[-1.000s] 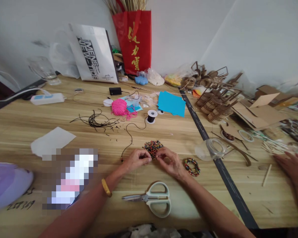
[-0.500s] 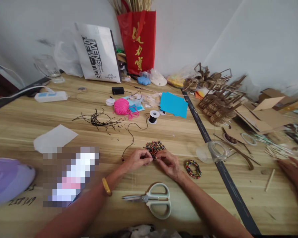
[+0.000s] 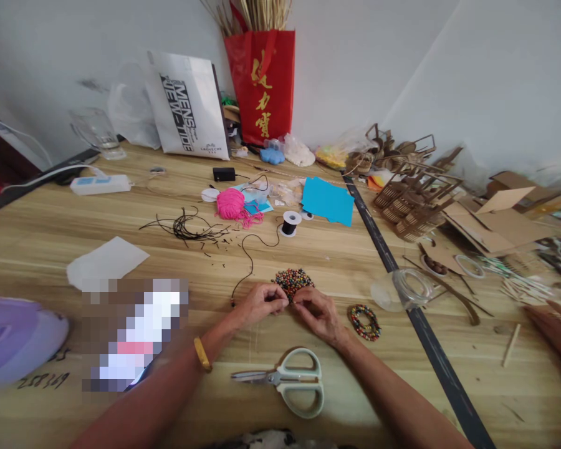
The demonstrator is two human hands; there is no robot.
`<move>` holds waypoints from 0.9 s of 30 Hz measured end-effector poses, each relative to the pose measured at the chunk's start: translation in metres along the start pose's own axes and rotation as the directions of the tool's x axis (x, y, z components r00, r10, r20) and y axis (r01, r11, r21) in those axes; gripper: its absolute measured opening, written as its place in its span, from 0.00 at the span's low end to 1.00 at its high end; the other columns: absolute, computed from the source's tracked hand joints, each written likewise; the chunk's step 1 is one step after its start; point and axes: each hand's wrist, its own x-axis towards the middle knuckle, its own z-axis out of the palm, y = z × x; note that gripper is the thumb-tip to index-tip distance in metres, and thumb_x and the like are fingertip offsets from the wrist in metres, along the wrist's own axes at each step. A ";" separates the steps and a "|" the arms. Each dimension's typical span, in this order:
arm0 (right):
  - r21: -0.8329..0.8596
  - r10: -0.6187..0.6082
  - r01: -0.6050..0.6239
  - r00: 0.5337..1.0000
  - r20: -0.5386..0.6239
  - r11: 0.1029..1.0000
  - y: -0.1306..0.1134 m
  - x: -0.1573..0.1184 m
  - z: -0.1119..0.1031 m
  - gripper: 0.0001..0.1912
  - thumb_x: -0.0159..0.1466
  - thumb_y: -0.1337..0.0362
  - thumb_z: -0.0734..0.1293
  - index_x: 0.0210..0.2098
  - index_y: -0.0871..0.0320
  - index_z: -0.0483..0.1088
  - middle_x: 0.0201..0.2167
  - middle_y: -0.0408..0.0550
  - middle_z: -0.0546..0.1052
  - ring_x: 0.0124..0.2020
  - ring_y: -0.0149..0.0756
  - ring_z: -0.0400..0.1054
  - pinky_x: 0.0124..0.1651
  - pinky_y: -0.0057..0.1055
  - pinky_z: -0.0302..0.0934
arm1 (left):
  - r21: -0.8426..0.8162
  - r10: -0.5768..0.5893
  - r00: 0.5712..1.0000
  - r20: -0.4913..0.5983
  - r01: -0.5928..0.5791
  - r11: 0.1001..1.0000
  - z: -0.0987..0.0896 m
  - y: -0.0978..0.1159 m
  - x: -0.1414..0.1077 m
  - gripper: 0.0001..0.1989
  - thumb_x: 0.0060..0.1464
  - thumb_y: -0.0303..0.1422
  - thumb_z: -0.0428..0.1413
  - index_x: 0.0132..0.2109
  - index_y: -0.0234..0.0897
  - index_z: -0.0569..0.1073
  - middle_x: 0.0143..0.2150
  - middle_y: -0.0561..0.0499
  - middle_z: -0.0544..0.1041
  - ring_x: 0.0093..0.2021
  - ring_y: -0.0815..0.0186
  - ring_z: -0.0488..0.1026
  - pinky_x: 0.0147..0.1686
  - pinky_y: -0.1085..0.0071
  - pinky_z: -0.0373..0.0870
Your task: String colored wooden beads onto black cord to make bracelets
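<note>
A heap of small multicoloured beads [image 3: 293,280] lies on the table just beyond my fingertips. My left hand [image 3: 264,300] is closed in a pinch at the near edge of the heap. Black cord [image 3: 249,252] runs from a white spool [image 3: 290,223] to that hand, with a few beads where it disappears beneath it. Facing it, my right hand [image 3: 318,312] also pinches, its fingertips almost meeting the left ones; what it grips is too small to make out. A beaded bracelet [image 3: 364,322] rests right of my right hand. Scissors [image 3: 287,378] lie nearer me, between my forearms.
Pink yarn [image 3: 230,204], black cord scraps [image 3: 187,226] and blue sheets [image 3: 327,201] lie further back. At left are a blurred-out bright object [image 3: 138,333] and a purple item [image 3: 21,337]. Clear tape rolls [image 3: 414,287] and another person's hand [image 3: 554,324] are at right.
The whole view has shifted slightly down and right. Both hands keep their pinch beside the bead heap, with almost no visible movement.
</note>
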 end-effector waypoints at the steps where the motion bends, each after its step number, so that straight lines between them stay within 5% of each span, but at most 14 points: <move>1: -0.002 -0.001 0.001 1.000 0.002 1.000 0.000 0.000 0.000 0.04 0.63 0.70 0.63 0.37 0.58 0.68 0.31 0.49 0.75 0.33 0.34 0.70 0.37 0.30 0.66 | -0.004 -0.001 1.000 0.002 0.001 1.000 0.000 0.000 0.000 0.13 0.46 0.39 0.59 0.30 0.31 0.71 0.22 0.54 0.70 0.24 0.73 0.65 0.27 0.76 0.62; 27: 0.017 0.015 -0.016 0.999 0.051 1.000 0.001 0.000 -0.001 0.03 0.63 0.68 0.63 0.37 0.58 0.68 0.32 0.50 0.73 0.34 0.34 0.69 0.37 0.32 0.65 | 0.079 0.013 0.999 0.045 -0.016 0.997 -0.003 -0.006 0.001 0.11 0.50 0.36 0.58 0.32 0.30 0.73 0.24 0.53 0.71 0.25 0.73 0.66 0.26 0.77 0.63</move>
